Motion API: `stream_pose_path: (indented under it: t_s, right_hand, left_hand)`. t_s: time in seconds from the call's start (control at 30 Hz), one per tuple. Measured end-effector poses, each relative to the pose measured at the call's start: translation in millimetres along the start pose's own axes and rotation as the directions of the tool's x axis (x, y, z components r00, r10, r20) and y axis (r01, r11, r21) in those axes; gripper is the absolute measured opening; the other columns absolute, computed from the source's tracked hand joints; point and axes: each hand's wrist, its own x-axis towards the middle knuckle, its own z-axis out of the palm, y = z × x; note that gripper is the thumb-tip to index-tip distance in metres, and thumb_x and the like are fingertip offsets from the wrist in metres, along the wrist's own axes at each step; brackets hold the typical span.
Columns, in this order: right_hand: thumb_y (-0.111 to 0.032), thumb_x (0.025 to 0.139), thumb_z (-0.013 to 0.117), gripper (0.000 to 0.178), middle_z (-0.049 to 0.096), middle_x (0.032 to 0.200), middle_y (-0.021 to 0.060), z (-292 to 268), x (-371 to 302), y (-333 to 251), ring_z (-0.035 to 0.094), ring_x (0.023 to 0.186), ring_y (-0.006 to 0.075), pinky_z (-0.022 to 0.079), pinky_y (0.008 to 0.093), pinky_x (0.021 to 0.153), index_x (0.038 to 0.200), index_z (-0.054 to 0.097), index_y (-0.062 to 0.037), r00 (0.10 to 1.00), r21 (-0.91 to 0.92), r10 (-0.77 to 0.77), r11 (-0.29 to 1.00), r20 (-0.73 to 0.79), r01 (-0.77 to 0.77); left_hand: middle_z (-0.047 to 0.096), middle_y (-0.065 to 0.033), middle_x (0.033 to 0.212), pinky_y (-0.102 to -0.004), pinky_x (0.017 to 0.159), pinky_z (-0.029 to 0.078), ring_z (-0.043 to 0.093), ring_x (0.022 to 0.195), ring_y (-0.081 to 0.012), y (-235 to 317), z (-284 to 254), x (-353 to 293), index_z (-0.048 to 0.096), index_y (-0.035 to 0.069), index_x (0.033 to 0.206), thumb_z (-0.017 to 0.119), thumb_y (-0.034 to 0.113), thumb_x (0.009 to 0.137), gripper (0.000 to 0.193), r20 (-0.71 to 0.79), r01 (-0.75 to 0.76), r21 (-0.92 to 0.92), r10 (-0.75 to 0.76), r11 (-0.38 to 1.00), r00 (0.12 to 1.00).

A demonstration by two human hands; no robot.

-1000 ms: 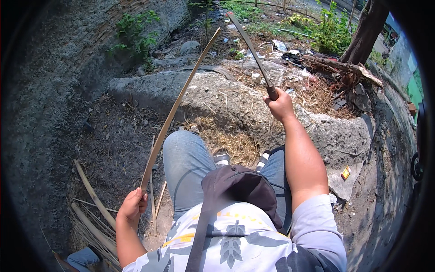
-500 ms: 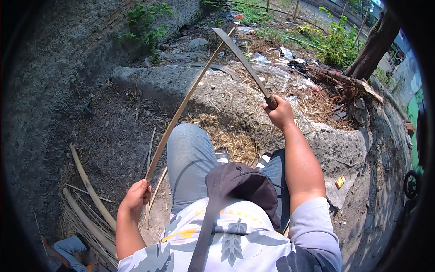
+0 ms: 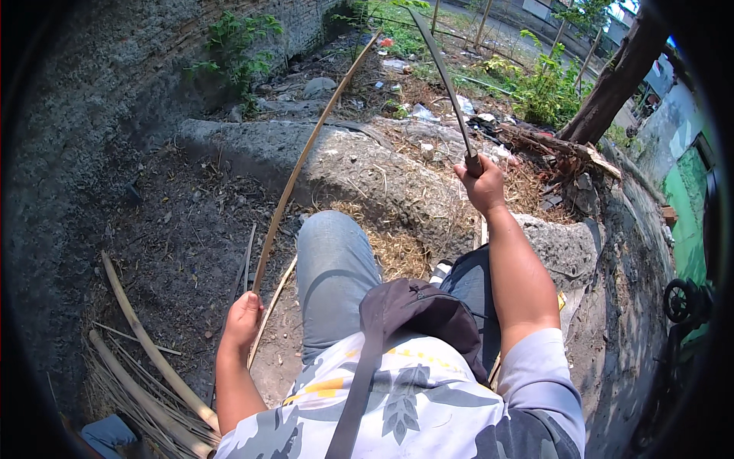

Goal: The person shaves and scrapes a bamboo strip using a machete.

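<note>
Out to the left, my left hand (image 3: 243,320) is closed round the lower end of a long, narrow bamboo strip (image 3: 297,172). The strip rises past my knee, bows slightly and leans to the right at its tip. My right hand (image 3: 486,187) grips the dark handle of a machete (image 3: 451,90), its arm stretched forward. The long blade points up and away, tilted left, and a gap separates it from the strip.
Thick bamboo poles (image 3: 149,340) and a pile of thin strips lie at the lower left. A rough stone ledge (image 3: 367,164) crosses ahead, with shavings (image 3: 394,249) below it. A wall rises on the left; litter, a tree trunk (image 3: 612,88) and a wheel (image 3: 677,300) are on the right.
The machete has swung up to a steeper angle, and its tip has moved right, away from the strip. My left hand still holds the strip, and the whole view has shifted slightly.
</note>
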Motion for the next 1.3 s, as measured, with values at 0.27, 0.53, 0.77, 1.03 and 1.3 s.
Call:
stream_pose_path:
  t_s: [0.27, 0.53, 0.77, 1.03, 1.3]
  right_hand:
    - [-0.019, 0.086, 0.080, 0.021, 0.058, 0.072, -0.0025, -23, 31, -48, 0.050, 0.067, 0.0083, 0.044, 0.0292, 0.062, 0.091, 0.066, -0.0047, 0.988, 0.112, -0.140, 0.985, 0.062, 0.133]
    - [-0.016, 0.080, 0.080, 0.019, 0.066, 0.074, 0.0137, 2, 0, -49, 0.066, 0.068, 0.0351, 0.050, 0.0406, 0.060, 0.088, 0.065, -0.0080, 0.851, 0.011, -0.439, 0.890, 0.287, 0.455]
    - [-0.014, 0.068, 0.074, 0.023, 0.067, 0.075, 0.0087, 10, -19, -66, 0.068, 0.075, 0.0336, 0.053, 0.0459, 0.071, 0.088, 0.063, -0.0151, 0.709, -0.225, -0.504, 0.713, 0.494, 0.664]
    - [-0.017, 0.072, 0.074, 0.019, 0.067, 0.076, 0.0130, 15, -12, -61, 0.068, 0.077, 0.0379, 0.054, 0.0509, 0.067, 0.087, 0.063, -0.0138, 0.796, -0.279, -0.326, 0.813, 0.509, 0.511]
    - [-0.017, 0.074, 0.072, 0.014, 0.068, 0.074, 0.0099, 18, -11, -71, 0.070, 0.077, 0.0347, 0.055, 0.0476, 0.073, 0.085, 0.063, -0.0138, 0.724, -0.250, -0.449, 0.732, 0.524, 0.634]
  left_hand:
    - [0.047, 0.0040, 0.069, -0.0264, 0.058, 0.037, 0.043, 0.065, -0.0073, 19, 36, 34, 0.056, 0.006, 0.085, 0.046, 0.047, 0.108, 0.048, -0.142, -0.265, 0.293, 0.316, 0.919, 0.938]
    - [0.051, -0.0019, 0.069, -0.0298, 0.061, 0.041, 0.045, 0.067, -0.0107, 123, 103, 46, 0.058, 0.003, 0.089, 0.047, 0.038, 0.109, 0.041, -0.097, -0.242, 0.555, 0.351, 0.796, 0.932]
    - [0.058, -0.0192, 0.072, -0.0409, 0.064, 0.046, 0.055, 0.064, -0.0321, 145, 162, 71, 0.055, 0.000, 0.092, 0.047, 0.034, 0.109, 0.039, -0.030, -0.355, 0.594, 0.461, 0.722, 0.887]
    - [0.063, -0.0248, 0.075, -0.0481, 0.062, 0.047, 0.062, 0.071, -0.0463, 144, 172, 74, 0.056, -0.001, 0.092, 0.048, 0.025, 0.107, 0.030, -0.034, -0.340, 0.646, 0.471, 0.683, 0.882]
    - [0.062, -0.0243, 0.073, -0.0498, 0.060, 0.045, 0.062, 0.070, -0.0462, 150, 191, 69, 0.056, 0.000, 0.091, 0.050, 0.022, 0.106, 0.027, 0.041, -0.325, 0.643, 0.392, 0.693, 0.919]
